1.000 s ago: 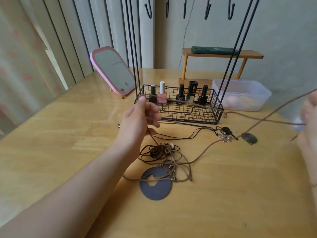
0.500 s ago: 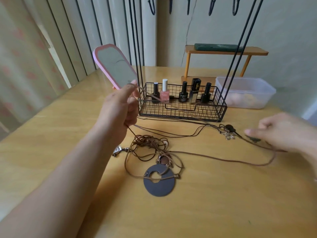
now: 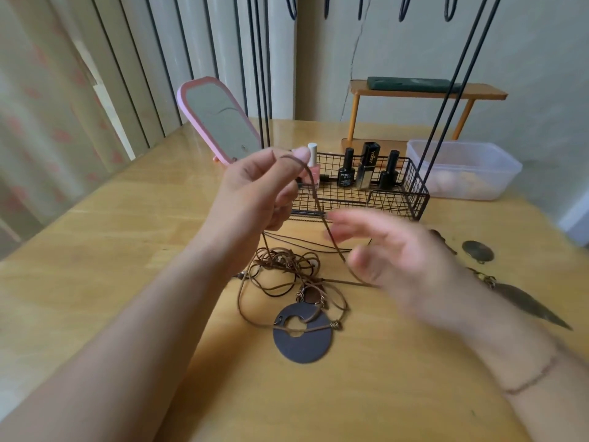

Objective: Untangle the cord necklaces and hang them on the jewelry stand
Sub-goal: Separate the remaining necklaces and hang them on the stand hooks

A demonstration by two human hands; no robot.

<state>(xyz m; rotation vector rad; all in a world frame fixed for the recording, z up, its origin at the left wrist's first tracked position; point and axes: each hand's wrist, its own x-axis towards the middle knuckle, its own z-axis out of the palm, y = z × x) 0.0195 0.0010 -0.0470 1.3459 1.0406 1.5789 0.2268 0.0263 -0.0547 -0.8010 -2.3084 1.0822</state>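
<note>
Two hands work over a wooden table where the cord necklaces lie knotted together. The left hand is raised above the tangle, its thumb and fingers closed on a loop of brown cord, probably to lift that strand clear so its path through the knot can be read. From the pinch the cord drops and runs toward the right hand, which is blurred with its fingers spread; whether it has hold of the cord where the strand meets the palm cannot be told.

Below the hands a dark round pendant with a hole in it lies flat, a cord crossing its face and small wire coils at its edge, so it likely anchors one necklace in the heap. A smaller disc pendant and a leaf-shaped pendant rest off to the right, apart from the knot.

The jewelry stand sits just behind: a wire basket base holding nail polish bottles, thin black rods rising to hooks at the top edge, all bare. A pink mirror leans to the left of it, a clear plastic box to the right. The rods and bottles crowd the way up to the hooks.
</note>
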